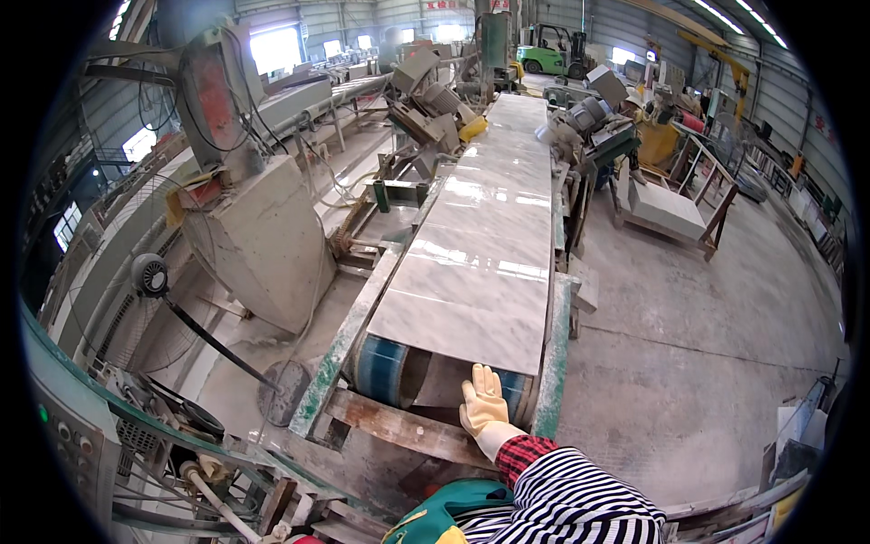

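A gloved right hand (483, 402), fingers spread flat, reaches to the near end of a grey marble slab (480, 254) lying on the conveyor belt (385, 370). A forklift (555, 52) stands well beyond, across the workshop floor.

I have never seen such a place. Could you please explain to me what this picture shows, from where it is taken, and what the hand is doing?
The picture comes from a wide fisheye camera worn on a person's head, looking down and forward, so straight edges appear bent. The place is a large stone workshop. In the middle runs a long conveyor line with blue-striped rollers at its near end. On it lie polished grey-white marble slabs, one after another. Only one hand shows, in a pale yellow work glove, reaching up from a striped sleeve; which hand it is I cannot tell for sure. Its open fingers are at the near edge of the closest slab and hold nothing. At left stands a dusty grey machine housing; far behind, a green forklift.
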`<state>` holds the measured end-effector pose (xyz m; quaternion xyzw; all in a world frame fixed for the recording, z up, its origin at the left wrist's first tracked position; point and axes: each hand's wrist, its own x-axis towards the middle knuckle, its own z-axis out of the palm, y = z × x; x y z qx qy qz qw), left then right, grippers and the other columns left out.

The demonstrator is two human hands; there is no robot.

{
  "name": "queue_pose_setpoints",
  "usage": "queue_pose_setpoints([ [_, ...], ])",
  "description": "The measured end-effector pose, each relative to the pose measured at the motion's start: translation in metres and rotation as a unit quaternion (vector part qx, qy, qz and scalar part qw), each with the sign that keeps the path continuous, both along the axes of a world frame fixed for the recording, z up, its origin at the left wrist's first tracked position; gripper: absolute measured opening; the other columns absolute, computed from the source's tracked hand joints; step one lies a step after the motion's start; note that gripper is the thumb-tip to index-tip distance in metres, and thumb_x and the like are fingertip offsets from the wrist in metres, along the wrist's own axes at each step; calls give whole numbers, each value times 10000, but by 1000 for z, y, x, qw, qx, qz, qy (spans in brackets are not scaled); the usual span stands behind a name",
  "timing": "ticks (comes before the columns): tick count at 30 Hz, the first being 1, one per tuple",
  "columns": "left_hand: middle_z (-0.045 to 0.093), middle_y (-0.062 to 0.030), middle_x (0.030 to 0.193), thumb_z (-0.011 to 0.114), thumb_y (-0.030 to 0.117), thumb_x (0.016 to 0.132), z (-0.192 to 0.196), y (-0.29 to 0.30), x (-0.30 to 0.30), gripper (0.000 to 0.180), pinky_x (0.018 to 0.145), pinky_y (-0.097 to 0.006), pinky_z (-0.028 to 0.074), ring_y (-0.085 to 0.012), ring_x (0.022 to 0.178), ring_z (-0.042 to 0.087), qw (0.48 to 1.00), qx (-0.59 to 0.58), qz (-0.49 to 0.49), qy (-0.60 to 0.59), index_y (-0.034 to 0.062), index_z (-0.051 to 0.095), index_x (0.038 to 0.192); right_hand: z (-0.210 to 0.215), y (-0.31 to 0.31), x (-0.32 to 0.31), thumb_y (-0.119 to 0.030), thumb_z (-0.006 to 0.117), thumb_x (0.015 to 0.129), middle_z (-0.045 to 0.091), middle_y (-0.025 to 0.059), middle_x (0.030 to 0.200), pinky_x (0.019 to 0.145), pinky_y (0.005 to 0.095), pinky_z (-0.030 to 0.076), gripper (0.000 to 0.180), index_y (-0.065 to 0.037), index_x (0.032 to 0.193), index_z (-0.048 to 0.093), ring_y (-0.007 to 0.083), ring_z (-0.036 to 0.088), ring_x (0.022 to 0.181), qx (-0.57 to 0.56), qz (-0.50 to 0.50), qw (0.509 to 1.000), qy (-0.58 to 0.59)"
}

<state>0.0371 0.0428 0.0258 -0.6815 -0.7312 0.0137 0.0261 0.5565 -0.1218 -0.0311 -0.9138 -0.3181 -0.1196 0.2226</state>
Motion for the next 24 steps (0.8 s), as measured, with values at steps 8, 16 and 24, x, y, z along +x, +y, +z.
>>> queue_pose_setpoints([
  [8,356,-296,1521,476,632,931,-5,-1,3,820,1148,-548,265,-459,1414,321,999,-45,24,-12,71,363,1518,-5,-5,1,-104,631,744,356,280,1531,1201,509,249,460,-54,1198,576,455,311,1436,-28,17,999,9],
  [16,397,-300,1489,470,714,876,-31,-4,-16,875,1049,-581,370,-502,1324,425,994,5,-14,108,113,393,1507,-4,-3,-3,-136,639,740,335,270,1550,1212,512,224,465,-56,1195,583,443,284,1455,-39,16,999,14],
  [24,343,-284,1534,458,724,877,-27,-3,-21,890,1077,-586,347,-483,1376,375,996,-24,12,87,133,350,1534,-7,-4,-6,-129,594,764,313,254,1571,1227,496,194,438,-54,1196,577,419,264,1474,-45,15,999,27],
])
